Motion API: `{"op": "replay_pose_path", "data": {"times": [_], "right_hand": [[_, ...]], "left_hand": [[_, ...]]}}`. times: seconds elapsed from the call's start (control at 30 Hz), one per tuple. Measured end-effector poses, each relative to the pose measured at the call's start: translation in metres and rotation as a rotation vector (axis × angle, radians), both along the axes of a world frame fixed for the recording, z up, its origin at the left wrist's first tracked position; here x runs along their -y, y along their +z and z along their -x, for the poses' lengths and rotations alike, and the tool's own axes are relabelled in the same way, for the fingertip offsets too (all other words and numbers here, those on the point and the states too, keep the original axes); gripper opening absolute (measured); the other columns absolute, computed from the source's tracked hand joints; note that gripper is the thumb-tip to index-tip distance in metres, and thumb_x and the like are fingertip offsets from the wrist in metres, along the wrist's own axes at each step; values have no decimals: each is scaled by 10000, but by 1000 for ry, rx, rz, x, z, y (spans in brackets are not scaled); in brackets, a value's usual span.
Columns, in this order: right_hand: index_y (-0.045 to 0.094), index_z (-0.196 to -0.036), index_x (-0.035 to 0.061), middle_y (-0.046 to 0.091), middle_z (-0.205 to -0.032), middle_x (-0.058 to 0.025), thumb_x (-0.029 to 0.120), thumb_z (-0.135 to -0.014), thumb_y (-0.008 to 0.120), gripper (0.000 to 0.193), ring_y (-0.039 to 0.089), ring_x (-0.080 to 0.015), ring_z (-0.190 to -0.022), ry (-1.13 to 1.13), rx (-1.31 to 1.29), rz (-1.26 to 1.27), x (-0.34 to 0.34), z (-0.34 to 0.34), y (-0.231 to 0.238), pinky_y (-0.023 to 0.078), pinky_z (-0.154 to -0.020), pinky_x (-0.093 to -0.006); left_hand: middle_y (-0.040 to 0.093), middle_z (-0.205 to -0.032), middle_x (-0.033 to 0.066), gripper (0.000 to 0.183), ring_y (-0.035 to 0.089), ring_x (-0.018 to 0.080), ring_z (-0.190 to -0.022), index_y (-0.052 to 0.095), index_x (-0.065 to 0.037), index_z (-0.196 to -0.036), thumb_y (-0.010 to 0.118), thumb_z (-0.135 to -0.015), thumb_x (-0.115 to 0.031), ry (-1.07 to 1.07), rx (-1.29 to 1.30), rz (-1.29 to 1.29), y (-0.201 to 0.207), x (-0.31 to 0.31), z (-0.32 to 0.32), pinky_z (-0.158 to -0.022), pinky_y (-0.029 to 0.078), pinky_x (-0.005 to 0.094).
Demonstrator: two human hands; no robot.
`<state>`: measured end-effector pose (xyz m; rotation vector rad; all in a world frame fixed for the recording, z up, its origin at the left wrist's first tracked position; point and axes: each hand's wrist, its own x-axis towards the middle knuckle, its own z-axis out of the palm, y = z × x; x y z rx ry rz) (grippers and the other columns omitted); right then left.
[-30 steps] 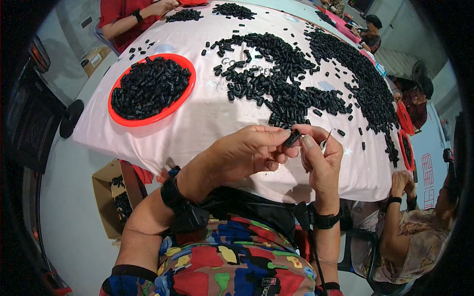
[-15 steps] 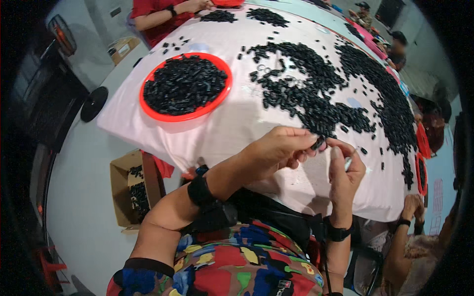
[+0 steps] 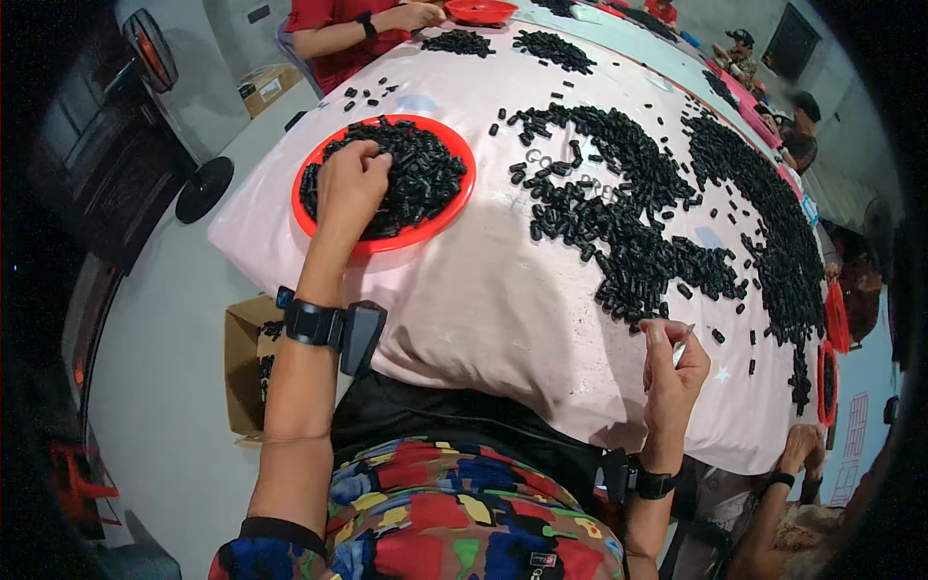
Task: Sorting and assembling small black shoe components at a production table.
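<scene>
Over the red basin, which is heaped with small black cylindrical parts, is my left hand. Its fingers are curled together at the heap; whatever they hold is hidden. At the near edge of the spread-out black parts, my right hand pinches a thin pale tool with a narrow tip pointing up. Most of that tool is covered by the fingers, so its kind does not show.
The pink cloth-covered table carries another long band of black parts on the right. A cardboard box stands on the floor at left. One person in red works at the far side, another person's hands rest at right.
My left hand has moved from beside my right hand, where it pinched a black part, leftward to the basin. My right hand stays near the pile, still holding the thin tool.
</scene>
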<state>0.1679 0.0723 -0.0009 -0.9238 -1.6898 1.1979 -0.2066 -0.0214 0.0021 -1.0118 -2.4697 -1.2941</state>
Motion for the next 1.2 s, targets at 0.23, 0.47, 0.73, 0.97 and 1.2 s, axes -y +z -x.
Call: {"op": "replay_pose_path", "data": {"times": [0.23,0.47,0.73,0.97,1.2], "right_hand": [[671,-871,-8,556,-686,47,139,-872,636,151,442,-25,-611,-23,16,-23,0,3,3,336,-554,-183],[661,-861,-14,560,-694,40,142,-869,641,158,454,-34,-630,18,43,-111,4,4,7,353,-564,-194],[647,-846,-3,541,-684,47,156,-870,638,161,447,-41,-653,77,104,-130,5,6,0,362,-591,-201],[649,-857,-12,570,-700,33,167,-868,642,179,456,-42,-657,138,121,-134,9,6,1,369,-588,-205],[650,-897,-9,579,-704,33,175,-854,664,189,456,-32,-641,112,123,-140,12,9,2,367,-574,-187]], "left_hand": [[653,-930,194,246,623,343,-887,669,-27,-958,609,-783,-189,-592,17,-127,-22,-72,-69,-812,485,409],[553,-904,197,239,550,353,-903,595,-26,-975,612,-757,-123,-642,-44,117,-54,-86,-109,-803,435,420],[557,-866,194,194,546,358,-861,595,-4,-927,555,-762,-99,-689,-76,20,-54,-72,-113,-780,434,422],[597,-855,161,209,574,302,-826,618,6,-941,605,-768,-109,-601,-178,9,-62,-74,-112,-748,455,390],[621,-893,38,272,567,83,-744,617,-15,-1063,645,-834,-157,-1068,1089,-121,-22,-42,-142,-655,463,218]]}}
